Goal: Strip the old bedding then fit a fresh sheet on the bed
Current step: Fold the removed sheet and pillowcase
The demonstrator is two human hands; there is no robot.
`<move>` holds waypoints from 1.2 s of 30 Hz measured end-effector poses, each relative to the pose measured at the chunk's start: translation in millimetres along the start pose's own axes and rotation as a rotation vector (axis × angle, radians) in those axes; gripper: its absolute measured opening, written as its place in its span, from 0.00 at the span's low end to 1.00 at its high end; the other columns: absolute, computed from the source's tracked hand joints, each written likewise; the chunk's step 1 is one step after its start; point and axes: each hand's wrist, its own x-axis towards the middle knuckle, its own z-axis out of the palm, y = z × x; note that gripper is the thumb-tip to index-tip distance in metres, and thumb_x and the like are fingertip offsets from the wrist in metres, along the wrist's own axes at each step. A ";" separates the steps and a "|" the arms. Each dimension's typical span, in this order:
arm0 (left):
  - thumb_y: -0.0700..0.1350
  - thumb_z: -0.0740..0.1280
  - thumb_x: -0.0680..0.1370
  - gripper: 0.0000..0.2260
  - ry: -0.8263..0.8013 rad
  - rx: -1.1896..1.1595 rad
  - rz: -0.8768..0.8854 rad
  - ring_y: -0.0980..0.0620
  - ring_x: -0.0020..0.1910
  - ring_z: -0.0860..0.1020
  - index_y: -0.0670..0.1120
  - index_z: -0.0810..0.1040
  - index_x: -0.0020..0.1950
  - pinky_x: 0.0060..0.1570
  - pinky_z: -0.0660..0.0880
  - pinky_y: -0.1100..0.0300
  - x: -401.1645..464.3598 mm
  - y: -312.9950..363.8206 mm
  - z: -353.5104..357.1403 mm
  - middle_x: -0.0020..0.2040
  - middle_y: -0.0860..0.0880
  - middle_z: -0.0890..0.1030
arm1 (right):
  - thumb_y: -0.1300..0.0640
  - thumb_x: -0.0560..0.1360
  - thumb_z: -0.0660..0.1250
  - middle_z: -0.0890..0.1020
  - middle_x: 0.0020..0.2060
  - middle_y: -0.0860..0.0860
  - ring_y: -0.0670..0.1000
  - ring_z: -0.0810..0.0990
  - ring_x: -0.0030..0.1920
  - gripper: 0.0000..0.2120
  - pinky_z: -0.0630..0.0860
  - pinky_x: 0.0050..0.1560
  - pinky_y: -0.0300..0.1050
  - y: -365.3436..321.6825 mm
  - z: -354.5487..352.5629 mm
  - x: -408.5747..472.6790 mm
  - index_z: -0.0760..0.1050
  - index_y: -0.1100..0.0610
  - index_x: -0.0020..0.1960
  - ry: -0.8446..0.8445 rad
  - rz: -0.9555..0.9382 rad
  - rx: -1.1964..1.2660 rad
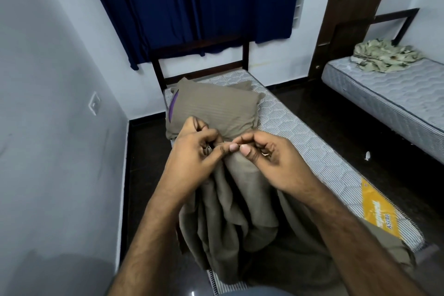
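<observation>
A taupe sheet [230, 214] hangs bunched from both my hands above the foot of a bare striped mattress [300, 137]. My left hand [194, 151] grips a gathered fold of the sheet at its top edge. My right hand [266, 154] pinches the same edge between thumb and forefinger, close beside the left. The sheet's lower part drapes down over the mattress end. Two taupe pillows [213, 108] lie stacked at the head of the bed, one showing a purple strip.
A dark wooden headboard [199, 55] stands under a blue curtain [199, 0]. A white wall runs close along the left. A second bare mattress [394, 89] at the right carries a crumpled patterned cloth [386, 56]. Dark floor lies between the beds.
</observation>
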 end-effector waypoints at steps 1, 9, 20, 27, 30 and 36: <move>0.55 0.73 0.74 0.13 0.006 -0.037 0.030 0.55 0.47 0.73 0.50 0.77 0.36 0.47 0.70 0.65 0.3 1.4 1.7 0.45 0.48 0.72 | 0.63 0.81 0.66 0.85 0.53 0.50 0.50 0.83 0.57 0.08 0.77 0.62 0.48 -0.4 0.0 -1.4 0.79 0.58 0.59 -0.012 -0.011 0.013; 0.52 0.64 0.82 0.16 0.103 -0.244 0.053 0.50 0.38 0.71 0.43 0.71 0.39 0.41 0.69 0.47 1.6 7.2 15.3 0.35 0.54 0.71 | 0.61 0.76 0.73 0.80 0.46 0.43 0.43 0.80 0.47 0.09 0.74 0.52 0.37 14.1 -2.9 -21.3 0.76 0.52 0.52 0.128 -0.016 -0.078; 0.48 0.67 0.82 0.13 0.229 -0.142 0.093 0.46 0.40 0.74 0.45 0.72 0.39 0.41 0.72 0.46 5.7 12.7 18.1 0.36 0.52 0.74 | 0.58 0.78 0.71 0.76 0.47 0.52 0.53 0.78 0.49 0.04 0.78 0.50 0.51 16.9 14.9 -37.0 0.81 0.59 0.48 0.492 -0.244 -0.549; 0.46 0.68 0.82 0.13 0.307 -0.118 0.068 0.45 0.41 0.75 0.43 0.74 0.39 0.42 0.73 0.45 4.5 14.1 24.1 0.36 0.52 0.75 | 0.51 0.82 0.64 0.78 0.43 0.50 0.48 0.78 0.45 0.09 0.75 0.47 0.47 1.1 38.3 -34.5 0.76 0.55 0.48 0.254 -0.092 -0.104; 0.50 0.67 0.81 0.14 0.287 -0.222 0.050 0.43 0.40 0.75 0.43 0.75 0.40 0.43 0.73 0.41 6.9 5.8 22.6 0.36 0.52 0.76 | 0.44 0.79 0.66 0.79 0.42 0.51 0.50 0.75 0.47 0.11 0.73 0.51 0.44 2.6 31.3 -26.6 0.79 0.51 0.47 0.294 0.299 0.563; 0.49 0.67 0.82 0.12 0.216 -0.350 0.018 0.47 0.41 0.75 0.45 0.76 0.41 0.45 0.72 0.47 2.3 3.8 19.3 0.37 0.55 0.76 | 0.57 0.80 0.65 0.81 0.51 0.54 0.48 0.78 0.54 0.14 0.74 0.60 0.40 14.6 -9.5 -21.1 0.77 0.66 0.60 -0.072 0.503 0.549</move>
